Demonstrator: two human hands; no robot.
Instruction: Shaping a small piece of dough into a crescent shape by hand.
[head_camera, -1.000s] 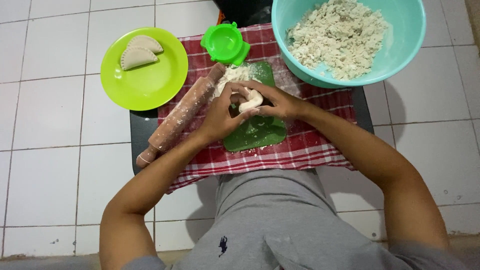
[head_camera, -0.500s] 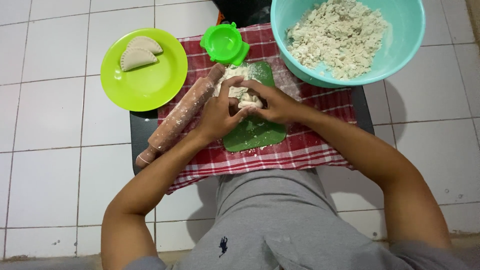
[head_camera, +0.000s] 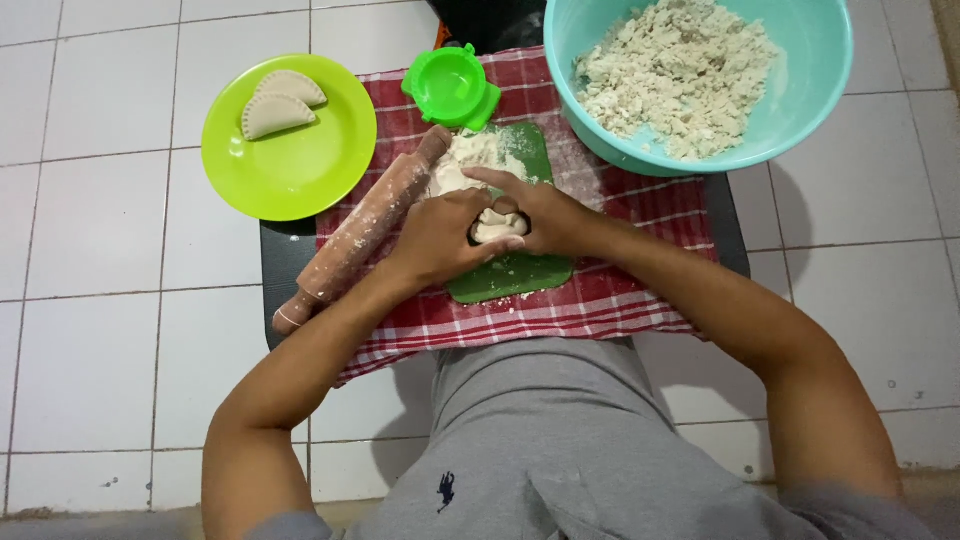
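My left hand (head_camera: 440, 238) and my right hand (head_camera: 540, 212) meet over a small green cutting board (head_camera: 510, 275), both closed around a pale lump of dough (head_camera: 497, 225). Floury dough scraps (head_camera: 470, 155) lie on the board's far end. A flour-dusted wooden rolling pin (head_camera: 355, 235) lies diagonally just left of my left hand. The board rests on a red checked cloth (head_camera: 600, 290) over a dark low table (head_camera: 285, 260).
A lime green plate (head_camera: 310, 170) with two folded crimped pastries (head_camera: 278, 103) sits at the left. A round green dumpling press (head_camera: 452, 88) lies beyond the board. A large teal bowl (head_camera: 800, 110) of crumbly dough stands at upper right. White floor tiles surround the table.
Both hands have kept working the dough lump, closing more tightly around it over the board. Everything else stays where it was.
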